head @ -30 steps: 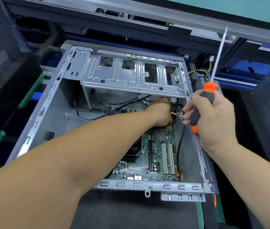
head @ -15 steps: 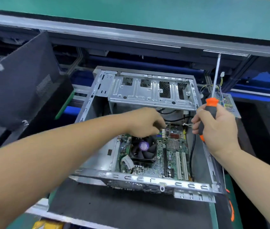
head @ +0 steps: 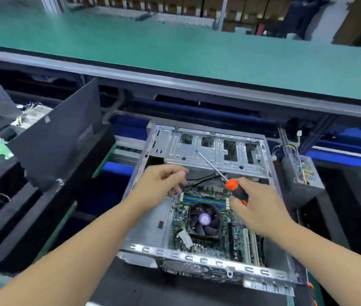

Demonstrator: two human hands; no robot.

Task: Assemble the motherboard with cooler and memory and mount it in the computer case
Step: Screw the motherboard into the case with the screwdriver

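Screwdriver (head: 235,191), orange and black handle gripped in right hand (head: 261,208), shaft slanting up-left over drive cage (head: 210,151). Left hand (head: 159,184): fingers loosely curled, contents cannot be told. Motherboard (head: 219,230) with cooler fan (head: 205,219) lying inside open computer case (head: 197,257).

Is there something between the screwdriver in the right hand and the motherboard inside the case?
Nothing visible blocks it. The right hand grips the screwdriver just above the motherboard, shaft pointing away over the drive cage. The left hand hovers left of it, and the case is open on top.
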